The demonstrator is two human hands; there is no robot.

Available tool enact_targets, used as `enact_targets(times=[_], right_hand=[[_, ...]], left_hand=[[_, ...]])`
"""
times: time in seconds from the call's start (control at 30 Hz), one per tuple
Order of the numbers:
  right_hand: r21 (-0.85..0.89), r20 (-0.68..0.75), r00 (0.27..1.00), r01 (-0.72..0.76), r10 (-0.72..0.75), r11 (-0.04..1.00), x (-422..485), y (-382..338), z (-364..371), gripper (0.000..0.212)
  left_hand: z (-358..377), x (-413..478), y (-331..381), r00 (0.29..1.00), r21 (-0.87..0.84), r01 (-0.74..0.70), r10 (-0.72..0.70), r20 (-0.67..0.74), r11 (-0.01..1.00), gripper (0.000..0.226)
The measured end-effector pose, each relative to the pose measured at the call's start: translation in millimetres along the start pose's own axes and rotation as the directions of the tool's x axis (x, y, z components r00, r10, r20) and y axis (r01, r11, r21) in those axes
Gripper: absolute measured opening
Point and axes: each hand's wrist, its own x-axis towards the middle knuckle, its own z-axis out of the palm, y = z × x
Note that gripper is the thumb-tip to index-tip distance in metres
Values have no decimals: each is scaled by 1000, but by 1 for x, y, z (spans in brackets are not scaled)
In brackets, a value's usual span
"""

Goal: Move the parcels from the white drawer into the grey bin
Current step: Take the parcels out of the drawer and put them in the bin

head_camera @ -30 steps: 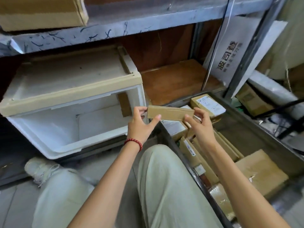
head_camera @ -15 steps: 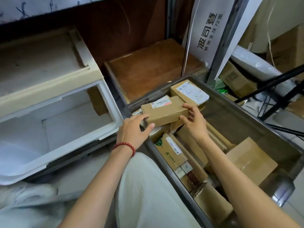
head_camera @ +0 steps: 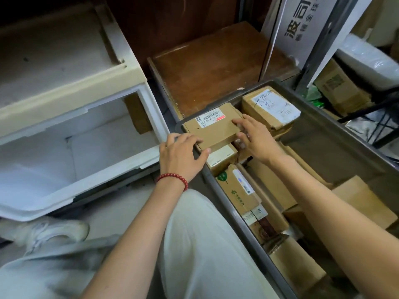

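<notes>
A flat brown parcel [head_camera: 212, 128] with a barcode label lies on top of other parcels in the near-left corner of the grey bin [head_camera: 328, 152]. My left hand [head_camera: 183, 154] grips its near-left corner, fingers over the top and thumb on the side. At the parcel's right end, my right hand [head_camera: 254, 137] holds it with fingers on top. The white drawer [head_camera: 121, 169] stands pulled out on the left. Its inside shows only a brown cardboard piece [head_camera: 136, 113] at the back right. Several more parcels fill the bin, among them a taped one [head_camera: 269, 106].
A brown wooden board [head_camera: 211, 67] lies behind the bin. A white sign with characters [head_camera: 302, 24] leans against a metal shelf post [head_camera: 323, 39]. More boxes [head_camera: 339, 87] sit beyond the bin. My knee [head_camera: 205, 244] and shoe [head_camera: 51, 231] are below.
Both hands carried the parcel from in front of the drawer to the right and down. It now rests on the stack in the bin's corner.
</notes>
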Motion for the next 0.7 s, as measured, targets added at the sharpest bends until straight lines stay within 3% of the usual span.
enact_targets(times=[0.13, 0.23, 0.3, 0.4, 0.7], right_hand=[[37, 73, 997, -8, 6, 999, -2, -2, -9, 44], [-228, 142, 988, -32, 66, 973, -6, -4, -12, 55], [-312, 123, 990, -28, 69, 950, -11, -13, -9, 57], [-257, 50, 999, 31, -18, 966, -19, -39, 1, 54], [-70, 159, 961, 238, -224, 969, -39, -141, 35, 54]], left_hand=[[-6, -3, 6, 999, 28, -10, 9, 50, 1000, 45], [-14, -8, 6, 996, 52, -10, 5, 87, 999, 47], [-21, -16, 1, 997, 77, 15, -21, 78, 997, 50], [-31, -37, -14, 995, 83, 91, -94, 26, 992, 51], [-84, -103, -83, 965, 159, 256, -244, -94, 953, 51]])
